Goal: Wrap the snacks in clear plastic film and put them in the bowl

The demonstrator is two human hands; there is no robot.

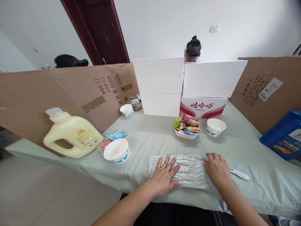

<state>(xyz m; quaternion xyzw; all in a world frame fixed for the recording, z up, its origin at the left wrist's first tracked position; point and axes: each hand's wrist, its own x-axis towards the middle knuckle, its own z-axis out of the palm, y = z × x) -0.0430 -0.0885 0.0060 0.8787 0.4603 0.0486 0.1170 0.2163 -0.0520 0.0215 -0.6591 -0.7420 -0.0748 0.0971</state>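
A flat, clear sheet of bubble wrap (191, 172) lies on the cloth near the table's front edge. My left hand (163, 177) rests palm down on its left part, fingers spread. At the right end of the wrap is my right hand (217, 169), palm down with the fingers slightly bent and the thumb by the wrap's edge; nothing shows in it. Just right of that hand lies a slim white tool (240, 173), which looks like a utility knife, its far end hidden behind the hand.
Beyond the wrap stand a tray of wrapped snacks (188, 125) and a paper bowl (215, 127). Another paper bowl (117, 151) and a yellow jug (75, 135) are left, a blue jug (284, 135) right. Cardboard panels (70, 94) and white boxes (161, 103) border the table; a person sits behind.
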